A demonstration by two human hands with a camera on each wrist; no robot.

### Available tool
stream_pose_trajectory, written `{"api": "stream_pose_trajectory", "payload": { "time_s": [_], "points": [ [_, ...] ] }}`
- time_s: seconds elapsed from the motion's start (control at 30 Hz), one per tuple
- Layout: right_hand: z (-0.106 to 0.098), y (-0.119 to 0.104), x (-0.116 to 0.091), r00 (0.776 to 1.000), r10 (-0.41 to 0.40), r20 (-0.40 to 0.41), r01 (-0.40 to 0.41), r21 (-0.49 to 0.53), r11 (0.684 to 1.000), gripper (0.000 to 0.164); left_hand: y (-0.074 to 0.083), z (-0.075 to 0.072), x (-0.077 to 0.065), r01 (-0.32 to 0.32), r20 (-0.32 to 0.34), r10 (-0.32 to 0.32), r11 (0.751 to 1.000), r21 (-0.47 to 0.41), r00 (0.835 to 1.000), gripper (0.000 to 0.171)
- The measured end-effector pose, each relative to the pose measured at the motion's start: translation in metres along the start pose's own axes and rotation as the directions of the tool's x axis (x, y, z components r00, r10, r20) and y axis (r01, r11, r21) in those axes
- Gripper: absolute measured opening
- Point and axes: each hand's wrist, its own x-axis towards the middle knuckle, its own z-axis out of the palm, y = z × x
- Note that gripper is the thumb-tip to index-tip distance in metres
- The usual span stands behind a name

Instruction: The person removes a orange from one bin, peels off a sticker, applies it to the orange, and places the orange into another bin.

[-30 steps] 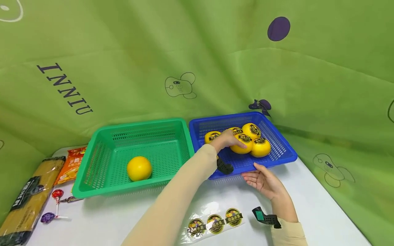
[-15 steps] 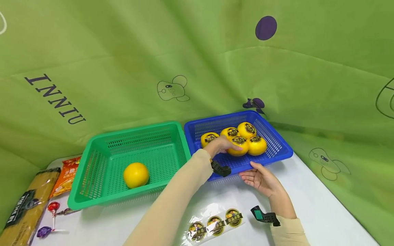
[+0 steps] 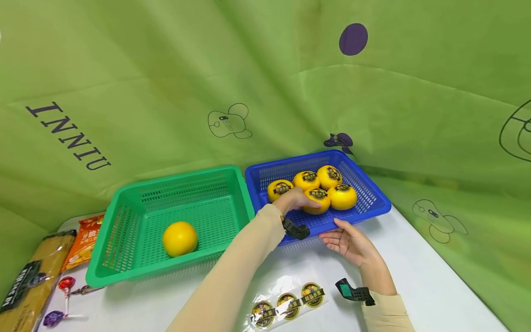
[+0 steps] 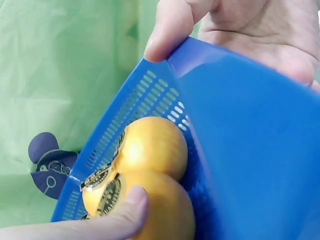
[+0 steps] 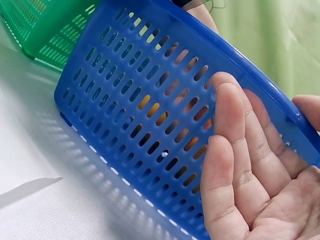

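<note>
My left hand (image 3: 293,198) reaches into the blue basket (image 3: 332,226) and holds the front orange (image 3: 319,207), its thumb over the fruit by the black-and-gold sticker. The other fingers of that hand are largely hidden behind the orange. Several more stickered oranges lie around it, one orange (image 3: 342,198) directly to its right. My right hand (image 3: 350,242) grips the basket's front rim, thumb on top. In the right wrist view its fingers (image 5: 230,115) lie along the outside of the slotted wall.
Left of the blue basket stands a green basket (image 3: 166,270) with one orange (image 3: 180,239) that shows no sticker. A clear strip with round stickers (image 3: 288,306) lies in front. Lollipops (image 3: 54,318), an orange snack bag (image 3: 85,242) and a noodle pack (image 3: 37,276) lie at the left.
The view has shifted, so the baskets appear farther left. The orange under my left hand sits slightly lower, with a small gap to those behind. My right hand stays on the rim.
</note>
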Motion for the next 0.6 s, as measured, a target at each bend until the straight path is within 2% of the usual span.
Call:
{"api": "stream_pose_trajectory", "payload": {
  "time_s": [0.1, 0.2, 0.4, 0.6],
  "points": [
    [-0.0002, -0.0001, 0.0004, 1.000, 0.001, 0.004, -0.001, 0.006, 1.000, 0.050, -0.0005, -0.0010, 0.0022, -0.015, 0.036, 0.013, 0.998, 0.057, 0.999, 0.067],
    [0.0002, 0.0004, 0.0008, 1.000, -0.001, 0.004, 0.001, 0.019, 1.000, 0.051, -0.0003, -0.0025, 0.0045, 0.000, 0.072, -0.009, 0.993, 0.116, 0.997, 0.073],
    [0.0011, 0.0002, 0.0010, 1.000, -0.008, 0.007, 0.007, 0.029, 1.000, 0.051, 0.0033, -0.0050, 0.0031, 0.046, 0.092, -0.062, 0.985, 0.168, 0.994, 0.076],
    [0.0013, 0.0004, 0.0000, 1.000, 0.000, 0.014, 0.000, 0.030, 1.000, 0.051, 0.0081, -0.0076, 0.0010, 0.025, 0.098, -0.053, 0.964, 0.264, 0.994, 0.073]
  ]
}}
